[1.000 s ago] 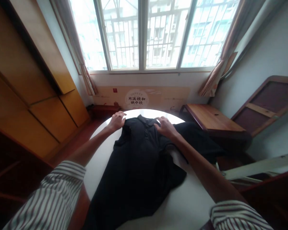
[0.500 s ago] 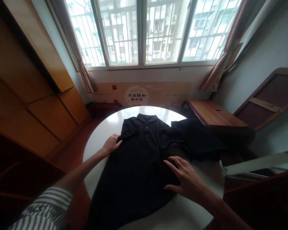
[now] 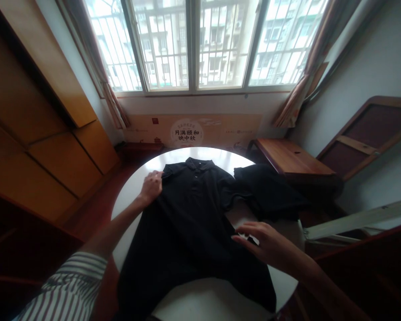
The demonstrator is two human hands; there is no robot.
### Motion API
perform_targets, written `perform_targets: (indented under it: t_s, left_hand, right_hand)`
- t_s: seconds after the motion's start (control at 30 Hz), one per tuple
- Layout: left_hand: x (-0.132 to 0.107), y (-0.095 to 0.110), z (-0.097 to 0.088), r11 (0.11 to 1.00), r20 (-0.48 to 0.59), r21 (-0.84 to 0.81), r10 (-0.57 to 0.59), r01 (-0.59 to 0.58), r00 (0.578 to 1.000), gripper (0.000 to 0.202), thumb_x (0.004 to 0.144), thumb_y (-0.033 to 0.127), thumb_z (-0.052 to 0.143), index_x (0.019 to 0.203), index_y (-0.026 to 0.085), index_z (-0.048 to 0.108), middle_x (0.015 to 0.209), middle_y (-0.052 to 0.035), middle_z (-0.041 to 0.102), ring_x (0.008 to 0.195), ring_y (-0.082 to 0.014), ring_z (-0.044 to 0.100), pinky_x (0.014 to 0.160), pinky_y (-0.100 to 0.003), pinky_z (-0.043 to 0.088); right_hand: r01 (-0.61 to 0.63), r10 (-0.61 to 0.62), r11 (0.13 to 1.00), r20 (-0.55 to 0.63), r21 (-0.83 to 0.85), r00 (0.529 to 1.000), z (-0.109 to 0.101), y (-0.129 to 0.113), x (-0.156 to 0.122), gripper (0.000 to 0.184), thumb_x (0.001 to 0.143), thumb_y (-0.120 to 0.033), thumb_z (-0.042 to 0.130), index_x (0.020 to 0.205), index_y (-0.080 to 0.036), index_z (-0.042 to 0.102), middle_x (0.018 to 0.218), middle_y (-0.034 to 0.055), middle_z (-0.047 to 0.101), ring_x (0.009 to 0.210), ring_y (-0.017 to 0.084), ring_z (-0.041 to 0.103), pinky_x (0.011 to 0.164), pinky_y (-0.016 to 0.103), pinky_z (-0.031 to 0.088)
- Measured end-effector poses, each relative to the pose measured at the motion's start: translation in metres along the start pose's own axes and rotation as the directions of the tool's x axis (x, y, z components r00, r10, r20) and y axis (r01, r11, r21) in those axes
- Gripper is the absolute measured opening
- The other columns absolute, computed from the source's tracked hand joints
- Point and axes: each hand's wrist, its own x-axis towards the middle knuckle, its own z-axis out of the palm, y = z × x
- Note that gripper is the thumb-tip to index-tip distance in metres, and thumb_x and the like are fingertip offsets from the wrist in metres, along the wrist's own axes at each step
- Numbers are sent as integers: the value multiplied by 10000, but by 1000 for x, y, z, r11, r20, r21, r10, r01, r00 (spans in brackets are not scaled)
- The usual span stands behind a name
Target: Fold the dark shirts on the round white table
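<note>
A black polo shirt (image 3: 194, 223) lies spread on the round white table (image 3: 128, 187), its collar toward the window and its hem hanging toward me. My left hand (image 3: 152, 187) is closed at the shirt's left sleeve, with the fingertips partly hidden by the cloth. On the other side, my right hand (image 3: 262, 240) pinches the shirt's right side edge between thumb and fingers. Just beyond that hand, to the right of the shirt, rests a folded dark garment (image 3: 274, 191), touching the right sleeve.
A wooden side table (image 3: 294, 156) stands behind the round table on the right. Wooden cabinets (image 3: 63, 165) line the left. A pale bar (image 3: 357, 220) runs at the right, and a printed banner (image 3: 217, 129) sits under the window.
My left hand has moved up along the left sleeve. My right hand, earlier spread over the shirt, has closed on its right edge; the lower right part of the shirt now spreads further right.
</note>
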Motion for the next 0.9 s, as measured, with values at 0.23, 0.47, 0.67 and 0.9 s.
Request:
perform_targets:
  t_s: [0.23, 0.47, 0.67, 0.9]
  left_hand:
    - [25, 58, 59, 983, 330, -75, 180, -165, 926, 676, 945, 656, 311, 1526, 310, 310, 1626, -82, 189, 1476, -402, 143, 1095, -695, 211]
    - [71, 38, 74, 993, 338, -56, 115, -102, 934, 734, 900, 744, 233, 1543, 390, 217, 1642, 8, 82, 1498, -366, 58, 1094, -722, 160]
    - [120, 34, 86, 995, 328, -56, 98, -84, 940, 744, 903, 732, 257, 1548, 364, 219, 1641, 2, 83, 1496, -368, 64, 1100, -724, 138]
    - [150, 35, 96, 996, 315, -50, 87, -75, 945, 742, 899, 730, 270, 1543, 362, 243, 1641, 6, 97, 1495, -367, 72, 1114, -701, 151]
  right_hand:
    - [-98, 114, 982, 96, -160, 989, 48, 19, 146, 466, 1011, -415, 388, 1404, -204, 523, 1425, 166, 521, 1312, 330, 478, 1081, 499, 366]
    - [-254, 260, 941, -3, -225, 966, 67, 48, 218, 446, 974, -414, 529, 1370, -210, 512, 1402, 138, 507, 1218, 311, 533, 986, 557, 448]
    - [-226, 219, 949, -56, -219, 974, 51, 61, 251, 357, 953, -348, 590, 1256, -161, 570, 1244, 94, 588, 1038, 224, 616, 877, 441, 535]
    - [-191, 170, 956, -107, -223, 980, 40, 63, 264, 355, 955, -333, 590, 1261, -156, 566, 1255, 94, 582, 1039, 221, 614, 885, 444, 527]
